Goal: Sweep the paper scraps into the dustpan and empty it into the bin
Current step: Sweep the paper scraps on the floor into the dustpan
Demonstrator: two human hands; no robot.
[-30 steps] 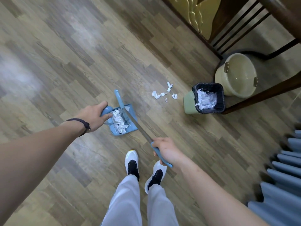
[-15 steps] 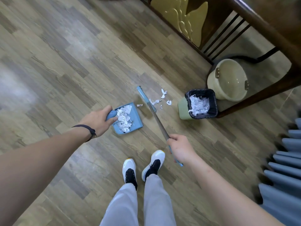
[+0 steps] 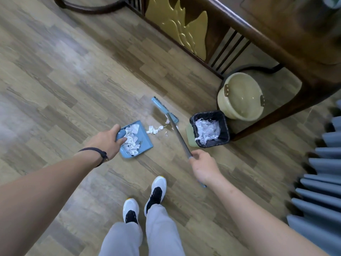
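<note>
Swung away from the dustpan (image 3: pixel 142 139), the broom head (image 3: pixel 164 112) now sits beyond the loose paper scraps (image 3: pixel 155 129), which lie on the floor (image 3: pixel 73 85) just beside the dustpan's open edge. Left hand (image 3: pixel 107 143) is clamped on the dustpan's handle, right hand (image 3: pixel 203 167) on the broom's shaft; the bin (image 3: pixel 209 129) stands right of the scraps.

There is one view, from the camera on my head, looking steeply down and forward at the floor (image 3: pixel 77 74) from standing height. My shoes (image 3: pixel 155 193) sit low in the middle. The bin (image 3: pixel 210 129) lies ahead and right of them, with my two forearms reaching in from the bottom corners.
</note>
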